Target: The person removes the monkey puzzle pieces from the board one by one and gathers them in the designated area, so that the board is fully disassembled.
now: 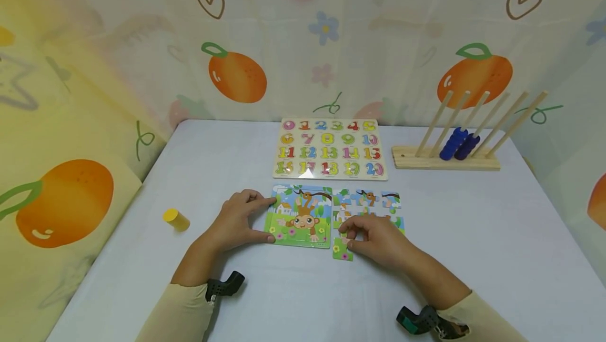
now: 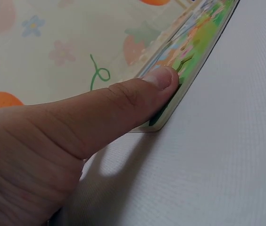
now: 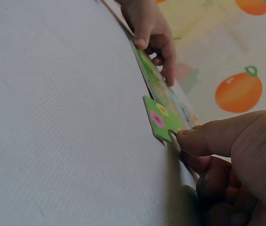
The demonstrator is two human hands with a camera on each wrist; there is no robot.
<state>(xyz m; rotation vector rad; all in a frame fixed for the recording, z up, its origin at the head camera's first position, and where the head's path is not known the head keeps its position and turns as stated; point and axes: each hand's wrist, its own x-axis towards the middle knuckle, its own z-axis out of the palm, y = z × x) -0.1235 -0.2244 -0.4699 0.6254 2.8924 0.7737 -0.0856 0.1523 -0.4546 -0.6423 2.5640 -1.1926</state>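
Note:
A monkey picture puzzle board (image 1: 303, 226) lies flat on the table. My left hand (image 1: 241, 218) rests at its left edge, thumb and forefinger spread apart along the side; in the left wrist view the straight thumb (image 2: 123, 99) presses on the board's corner. My right hand (image 1: 379, 239) pinches a green puzzle piece (image 1: 342, 251) with flowers on it between thumb and fingers, just right of the board. The right wrist view shows this piece tilted beside the board. Behind the right hand lie several more puzzle pieces (image 1: 366, 197), partly covered by it.
A wooden number board (image 1: 330, 148) lies behind the puzzle. At back right stands a wooden rack (image 1: 445, 159) with upright pegs and blue beads (image 1: 453, 143) on two of them. A yellow cylinder (image 1: 176, 220) is left of my left hand. A printed curtain (image 1: 293, 31) hangs behind the table.

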